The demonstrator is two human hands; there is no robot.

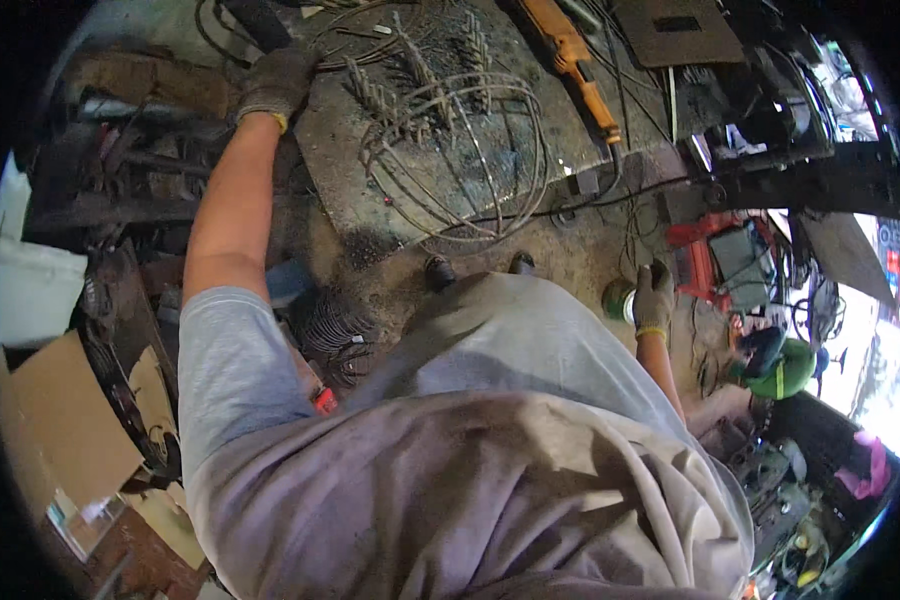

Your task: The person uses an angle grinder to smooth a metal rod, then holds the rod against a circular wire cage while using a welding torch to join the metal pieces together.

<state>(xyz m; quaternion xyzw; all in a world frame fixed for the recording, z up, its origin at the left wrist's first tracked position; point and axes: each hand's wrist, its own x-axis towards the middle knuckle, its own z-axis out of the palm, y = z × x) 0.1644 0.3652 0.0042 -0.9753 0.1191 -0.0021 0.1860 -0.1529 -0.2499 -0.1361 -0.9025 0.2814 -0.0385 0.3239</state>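
My left hand (275, 82), in a dark work glove with a yellow cuff edge, is stretched out to the workbench's (335, 185) far left edge. It looks closed, next to a dark, blocky thing (256, 24); what lies in its fingers is too dark to make out. Low on the right hangs my right hand (655, 298), also gloved, its fingers apart and holding nothing I can see. A green and white round can (619, 299) is just left of it. On the bench lie several twisted metal rods (420, 70) and a loose coil of wire (540, 150).
An orange power tool (570, 62) with a cord lies at the bench's right. On the floor to the right stands a red and grey machine (725, 260), with a green cap (785, 370) nearby. Coiled wire (335, 325) and cardboard (65, 410) are at the left.
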